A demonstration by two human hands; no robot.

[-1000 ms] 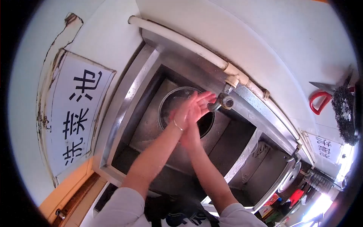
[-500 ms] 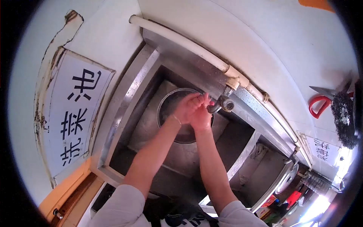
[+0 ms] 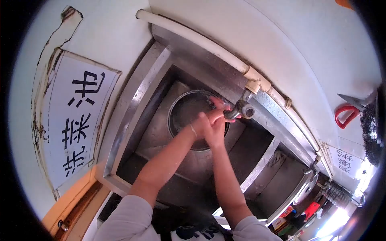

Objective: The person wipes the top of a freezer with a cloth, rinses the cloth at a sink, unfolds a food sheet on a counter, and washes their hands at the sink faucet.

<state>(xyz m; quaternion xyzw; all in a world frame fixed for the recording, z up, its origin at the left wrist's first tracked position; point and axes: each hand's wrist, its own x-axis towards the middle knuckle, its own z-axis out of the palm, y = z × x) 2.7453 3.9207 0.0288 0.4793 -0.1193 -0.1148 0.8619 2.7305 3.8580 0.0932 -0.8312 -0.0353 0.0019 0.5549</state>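
Both hands are together beneath a metal tap (image 3: 244, 109), over a round metal basin (image 3: 173, 127) in a steel sink. My left hand (image 3: 202, 126), with a thin band at the wrist, presses against my right hand (image 3: 218, 127) and appears closed around part of it. Reddish fingers spread out close to the tap spout, and they seem to be those of my right hand. The overlap and the spout hide some fingers. No tool or food shows in either hand.
A second sink compartment (image 3: 273, 176) lies to the right. A pale pipe (image 3: 193, 38) runs along the wall behind the tap. Red-handled scissors (image 3: 346, 115) and a dark bristly object (image 3: 369, 134) hang at the right. A lettered sign (image 3: 82, 116) is on the left wall.
My hands have shifted against each other under the tap. Fingers now spread near the spout, where the hands were more tightly bunched. The view has moved slightly.
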